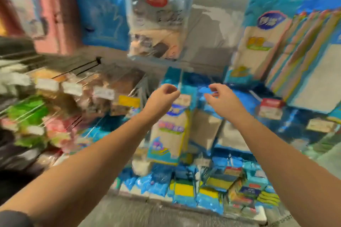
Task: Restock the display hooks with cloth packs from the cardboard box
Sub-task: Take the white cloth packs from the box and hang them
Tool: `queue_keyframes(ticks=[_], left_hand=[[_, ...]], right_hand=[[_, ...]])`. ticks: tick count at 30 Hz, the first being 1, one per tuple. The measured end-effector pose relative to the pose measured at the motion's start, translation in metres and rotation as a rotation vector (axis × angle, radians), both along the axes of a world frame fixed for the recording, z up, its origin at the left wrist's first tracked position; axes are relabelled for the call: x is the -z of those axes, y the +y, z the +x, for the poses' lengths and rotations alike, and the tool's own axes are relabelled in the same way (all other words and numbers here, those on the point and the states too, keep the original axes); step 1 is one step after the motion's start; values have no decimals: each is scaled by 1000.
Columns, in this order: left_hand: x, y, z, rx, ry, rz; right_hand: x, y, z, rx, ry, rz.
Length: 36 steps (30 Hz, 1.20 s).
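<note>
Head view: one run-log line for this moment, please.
left hand: curled, at hook | right hand: curled, apart | cloth pack: hanging between them | grip: unclear, blurred
</note>
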<state>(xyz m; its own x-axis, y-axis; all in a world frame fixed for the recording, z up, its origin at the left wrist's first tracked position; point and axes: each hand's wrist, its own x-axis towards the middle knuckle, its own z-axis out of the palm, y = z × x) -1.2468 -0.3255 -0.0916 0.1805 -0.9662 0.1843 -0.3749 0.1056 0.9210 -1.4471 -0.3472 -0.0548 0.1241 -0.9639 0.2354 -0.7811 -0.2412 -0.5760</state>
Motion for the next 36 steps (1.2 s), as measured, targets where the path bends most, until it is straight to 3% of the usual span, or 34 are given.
queue_keyframes(ticks=[4, 9, 18, 24, 30, 36], left_hand=[[62, 119, 123, -79, -154, 217], [135, 280, 269, -252, -221, 469], [199, 505, 443, -480, -295, 844], [210, 548, 534, -592, -255, 893], [207, 528, 660, -620, -289, 871], [185, 504, 804, -678, -277, 829]], right_hand=[[69, 80, 107, -184, 85, 210], [164, 184, 253, -429, 224, 426], [247, 333, 461, -862, 484, 563], [264, 362, 580, -1029, 574, 590], [287, 348, 713, -1082, 560, 578], [266, 316, 866, -1144, 539, 535]])
